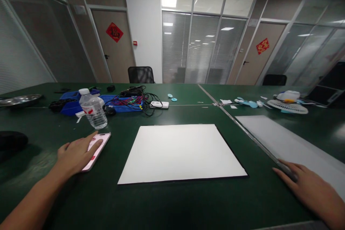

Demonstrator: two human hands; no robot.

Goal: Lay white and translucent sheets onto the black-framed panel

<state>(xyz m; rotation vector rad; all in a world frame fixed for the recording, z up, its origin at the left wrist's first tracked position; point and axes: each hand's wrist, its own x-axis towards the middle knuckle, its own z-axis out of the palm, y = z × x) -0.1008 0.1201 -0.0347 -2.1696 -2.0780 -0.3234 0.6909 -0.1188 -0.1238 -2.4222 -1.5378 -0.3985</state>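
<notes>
Left hand point(77, 152) flat, fingers spread, resting on one pink phone point(97, 148), right hand point(309, 187) open, palm down on table seam point(242, 129), holding nothing, one water bottle point(93, 109), two white sheets point(182, 152).

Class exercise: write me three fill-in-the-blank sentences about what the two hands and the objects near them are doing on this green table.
1. The left hand rests on a pink ____.
2. Just behind that hand stands a clear plastic ____ with a white cap.
3. The right hand lies flat on the metal strip, to the ____ of the white board.

Missing words: phone; bottle; right
</notes>
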